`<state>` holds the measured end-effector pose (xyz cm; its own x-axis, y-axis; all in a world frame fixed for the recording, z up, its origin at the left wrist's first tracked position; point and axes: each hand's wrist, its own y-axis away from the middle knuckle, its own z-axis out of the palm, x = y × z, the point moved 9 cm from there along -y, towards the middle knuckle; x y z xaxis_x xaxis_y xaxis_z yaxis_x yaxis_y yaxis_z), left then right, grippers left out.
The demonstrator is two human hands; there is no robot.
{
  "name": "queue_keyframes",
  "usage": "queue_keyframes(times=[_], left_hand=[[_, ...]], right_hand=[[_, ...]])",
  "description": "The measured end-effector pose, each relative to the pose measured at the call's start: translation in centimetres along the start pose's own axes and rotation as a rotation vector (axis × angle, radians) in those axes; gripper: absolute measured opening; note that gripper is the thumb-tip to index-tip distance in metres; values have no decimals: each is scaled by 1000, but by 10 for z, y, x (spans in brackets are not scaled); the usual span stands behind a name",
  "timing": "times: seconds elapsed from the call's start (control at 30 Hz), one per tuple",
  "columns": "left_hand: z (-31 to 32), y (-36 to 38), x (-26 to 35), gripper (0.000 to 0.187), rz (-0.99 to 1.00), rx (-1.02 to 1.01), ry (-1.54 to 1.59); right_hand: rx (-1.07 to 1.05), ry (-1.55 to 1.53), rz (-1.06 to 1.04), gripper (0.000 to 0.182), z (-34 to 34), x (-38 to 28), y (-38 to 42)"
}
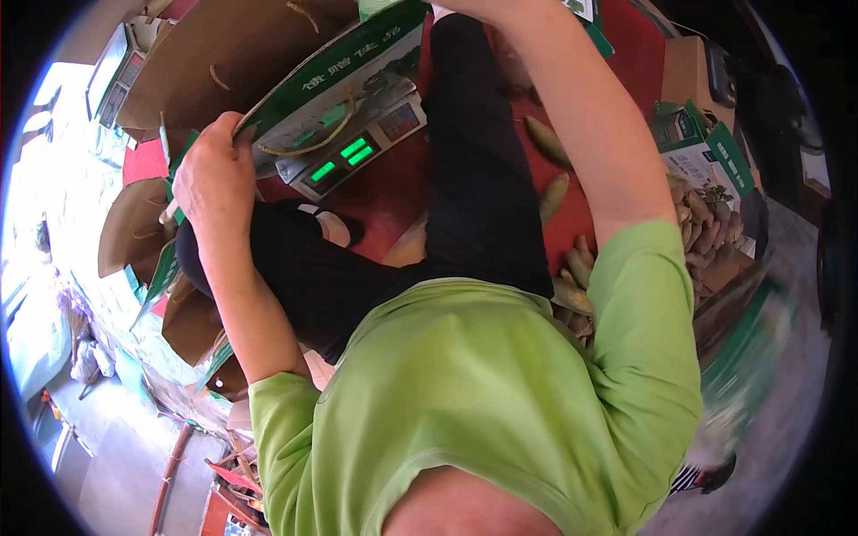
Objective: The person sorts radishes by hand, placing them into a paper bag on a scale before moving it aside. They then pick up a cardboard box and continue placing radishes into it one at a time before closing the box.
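Nearby, scale [357, 154] under box [335, 76]; corn [547, 140] beyond.

weighing scale [357, 154], corn cobs [706, 223], folded boxes [134, 223]

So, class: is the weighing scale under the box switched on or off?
On: the scale shows lit green digits on its display, beneath the green box.

You are in a produce packing spot: a digital scale [353, 152], green-printed cardboard boxes [335, 76], brown bags [134, 228] and loose corn cobs [706, 223] surround you.
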<state>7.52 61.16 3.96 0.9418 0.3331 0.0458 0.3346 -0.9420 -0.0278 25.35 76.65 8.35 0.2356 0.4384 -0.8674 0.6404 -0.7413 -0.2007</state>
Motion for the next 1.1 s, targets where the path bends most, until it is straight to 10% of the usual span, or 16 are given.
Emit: queue_keyframes(times=[0.13,0.53,0.73,1.1], left_hand=[[-8,2,4,15,46,30,88],[-14,17,-83,22,38,346,665],[4,28,-131,54,-142,536,1015],[5,25,-126,71,-97,483,858]], right_hand=[[261,-370,122,40,-47,73,79],[530,19,842,32,-5,313,418],[560,156,1279,43,18,371,561],[628,211,1538,75,30,380,586]])
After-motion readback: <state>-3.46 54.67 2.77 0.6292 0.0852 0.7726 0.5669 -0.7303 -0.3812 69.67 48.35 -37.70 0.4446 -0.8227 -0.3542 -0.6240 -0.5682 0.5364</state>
